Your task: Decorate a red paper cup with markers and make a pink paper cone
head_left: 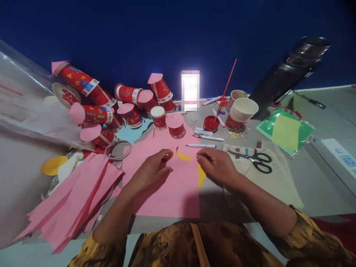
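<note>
A pink paper sheet point(172, 189) lies flat on the table in front of me, with yellow paper point(200, 177) showing under it. My left hand point(154, 168) rests on the sheet with its fingers pinched together at the edge of a cut-out. My right hand point(217, 163) presses on the sheet's right side, fingers curled and pinching the paper near the yellow paper. Both thumbs and forefingers meet close to a pink round shape point(186, 151).
Red paper cups with pink paper caps point(130, 111) pile up at the back left. A stack of cups point(240, 113), a red paint pot point(210, 123) with a brush, markers point(201, 145), scissors point(256, 160), a tape ring point(118, 149), pink strips point(75, 200) and green paper point(285, 129) surround the sheet.
</note>
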`<state>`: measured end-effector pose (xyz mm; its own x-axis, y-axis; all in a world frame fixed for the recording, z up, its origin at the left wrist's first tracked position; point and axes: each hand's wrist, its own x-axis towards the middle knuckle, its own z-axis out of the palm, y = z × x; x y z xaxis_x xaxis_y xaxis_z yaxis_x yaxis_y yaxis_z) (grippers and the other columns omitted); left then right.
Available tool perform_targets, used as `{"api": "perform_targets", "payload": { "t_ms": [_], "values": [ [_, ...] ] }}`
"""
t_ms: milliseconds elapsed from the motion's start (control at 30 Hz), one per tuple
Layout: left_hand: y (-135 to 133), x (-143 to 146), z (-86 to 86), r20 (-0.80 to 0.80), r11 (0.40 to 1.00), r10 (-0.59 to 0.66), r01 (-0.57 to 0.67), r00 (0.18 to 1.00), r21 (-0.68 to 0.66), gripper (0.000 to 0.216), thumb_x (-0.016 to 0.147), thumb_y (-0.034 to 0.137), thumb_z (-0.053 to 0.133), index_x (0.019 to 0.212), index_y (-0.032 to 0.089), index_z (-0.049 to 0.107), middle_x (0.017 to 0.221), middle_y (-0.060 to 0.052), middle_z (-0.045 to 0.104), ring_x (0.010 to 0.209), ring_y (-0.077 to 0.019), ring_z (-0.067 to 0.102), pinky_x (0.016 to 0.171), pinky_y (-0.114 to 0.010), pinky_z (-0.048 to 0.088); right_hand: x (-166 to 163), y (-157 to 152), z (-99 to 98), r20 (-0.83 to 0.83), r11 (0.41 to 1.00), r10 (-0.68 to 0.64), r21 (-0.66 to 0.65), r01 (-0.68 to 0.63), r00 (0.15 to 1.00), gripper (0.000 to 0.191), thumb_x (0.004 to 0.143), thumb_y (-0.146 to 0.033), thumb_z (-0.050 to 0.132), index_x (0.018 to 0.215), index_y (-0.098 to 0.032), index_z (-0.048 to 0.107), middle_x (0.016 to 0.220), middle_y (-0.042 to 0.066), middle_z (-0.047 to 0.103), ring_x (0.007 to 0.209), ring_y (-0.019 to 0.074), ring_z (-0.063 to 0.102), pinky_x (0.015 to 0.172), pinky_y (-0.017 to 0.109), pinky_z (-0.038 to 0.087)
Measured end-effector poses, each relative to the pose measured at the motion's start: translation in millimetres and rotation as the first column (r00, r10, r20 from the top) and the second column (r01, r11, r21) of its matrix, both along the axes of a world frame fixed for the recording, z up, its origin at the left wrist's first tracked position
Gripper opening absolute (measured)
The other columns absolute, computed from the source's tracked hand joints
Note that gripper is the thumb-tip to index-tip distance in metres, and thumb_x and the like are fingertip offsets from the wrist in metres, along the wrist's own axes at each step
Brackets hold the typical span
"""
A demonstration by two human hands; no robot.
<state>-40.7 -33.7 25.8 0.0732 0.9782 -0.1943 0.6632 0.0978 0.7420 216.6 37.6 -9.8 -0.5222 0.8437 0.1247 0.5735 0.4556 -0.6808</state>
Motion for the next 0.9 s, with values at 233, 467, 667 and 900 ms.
{"api": "perform_targets", "payload": {
  "t_ms": [233,467,667,900],
  "values": [
    [-1,-9,0.3,-0.006,0.992,0.093,-0.092,0.996,0.083,0.042,0.092,0.035,0.054,0.13,0.02,0.062,0.131,-0.013,0.068,0.116,-0.0266,0.067,0.103,-0.043,0.054,0,-1,0.6,0.005,1.0,-0.014,-0.026,0.014,1.0,0.015,0.097,-0.027,0.058,0.096,-0.024,0.073,0.091,0.003,0.08,0.083,0.0217,0.072,0.074,0.03,0.044],
    [-16,-33,11.0,-0.142,0.955,0.24,-0.208,0.96,0.209,0.038,0.095,0.044,0.053,0.123,0.022,0.066,0.131,-0.01,0.068,0.12,-0.0274,0.065,0.099,-0.041,0.055,1,-2,0.2,0.005,1.0,0.0,-0.029,0.0,1.0,0.018,0.098,-0.03,0.056,0.097,-0.024,0.073,0.09,0.003,0.08,0.083,0.0219,0.071,0.074,0.031,0.043],
    [-32,-73,9.4,-0.596,0.875,0.482,-0.39,0.642,0.287,0.04,0.095,0.04,0.053,0.119,0.013,0.069,0.121,-0.02,0.07,0.116,-0.039,0.062,0.099,-0.051,0.052,1,-4,-4.6,0.012,0.999,0.028,-0.017,-0.028,1.0,0.02,0.099,-0.033,0.055,0.098,-0.024,0.073,0.09,0.003,0.081,0.084,0.0227,0.072,0.073,0.031,0.043],
    [-26,-85,-4.5,-0.75,0.886,0.448,-0.351,0.486,0.302,0.03,0.093,0.025,0.052,0.099,0.012,0.078,0.104,-0.021,0.07,0.108,-0.041,0.059,0.084,-0.048,0.051,0,-3,-5.6,0.034,0.999,0.043,0.002,-0.043,0.999,0.021,0.099,-0.032,0.054,0.097,-0.023,0.073,0.089,0.003,0.081,0.082,0.0226,0.073,0.072,0.031,0.043]
  ]
}}
